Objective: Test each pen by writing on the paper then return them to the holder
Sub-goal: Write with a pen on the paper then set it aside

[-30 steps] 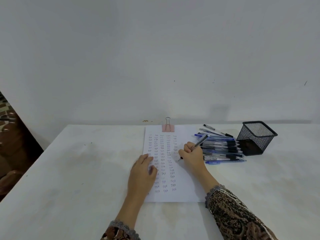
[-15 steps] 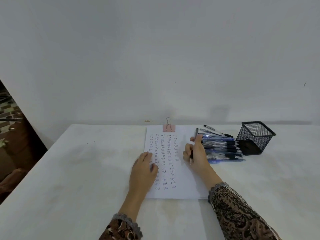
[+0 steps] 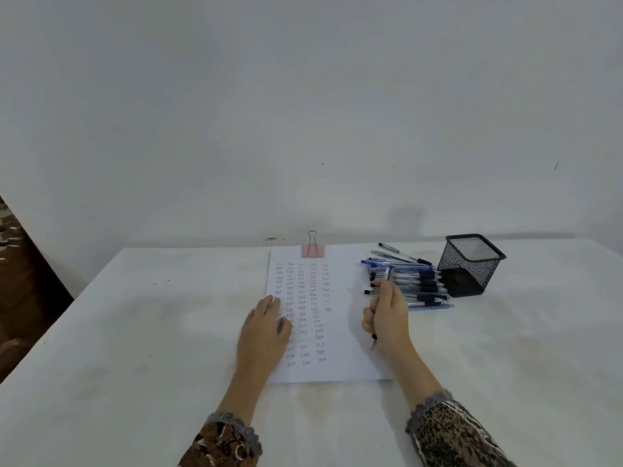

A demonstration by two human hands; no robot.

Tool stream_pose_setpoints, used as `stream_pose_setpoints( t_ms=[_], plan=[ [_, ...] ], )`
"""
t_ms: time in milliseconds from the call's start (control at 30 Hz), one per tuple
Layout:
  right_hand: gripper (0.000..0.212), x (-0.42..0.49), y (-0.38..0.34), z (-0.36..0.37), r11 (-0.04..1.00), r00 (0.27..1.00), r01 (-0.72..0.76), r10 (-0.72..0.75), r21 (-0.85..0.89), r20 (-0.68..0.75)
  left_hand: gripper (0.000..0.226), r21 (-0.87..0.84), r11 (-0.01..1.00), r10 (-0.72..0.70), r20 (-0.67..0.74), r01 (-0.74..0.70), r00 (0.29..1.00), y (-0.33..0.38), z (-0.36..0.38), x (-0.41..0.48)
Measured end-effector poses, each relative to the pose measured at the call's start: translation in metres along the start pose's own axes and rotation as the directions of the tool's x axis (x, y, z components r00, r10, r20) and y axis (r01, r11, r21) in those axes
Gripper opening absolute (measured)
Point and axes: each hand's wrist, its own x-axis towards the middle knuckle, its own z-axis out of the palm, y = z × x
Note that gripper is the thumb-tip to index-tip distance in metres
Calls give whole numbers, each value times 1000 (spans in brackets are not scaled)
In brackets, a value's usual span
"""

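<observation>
While a white table meets a pale wall, the right hand curls its fingers round a pen, tip down; the left hand lies flat on the paper, fingers together.

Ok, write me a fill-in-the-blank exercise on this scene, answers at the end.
The right hand grips a ____. The left hand lies flat on the ____. The black mesh holder stands to the ____ of the pen pile. Answers: pen, paper, right.
</observation>
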Motion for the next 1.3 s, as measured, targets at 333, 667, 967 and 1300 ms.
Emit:
stream_pose_setpoints(
  t_ms=[333,667,967,1300],
  plan=[
    [30,-46,-18,-87,413,965,18,-246,-910,-93,47,11,1000,-11,7,11,1000,1,1,-1],
    [28,-67,-10,-94,30,975,-169,-144,-985,-171,47,9,1000,-21,1,21,1000,3,1,-1],
    [24,-79,-14,-101,51,982,-156,-102,-986,-161,47,-13,999,-31,8,31,999,2,0,-1],
    [31,-51,-53,-98,-133,971,-120,189,-984,-144,46,-29,999,-28,0,28,1000,4,-1,-2]
  ],
)
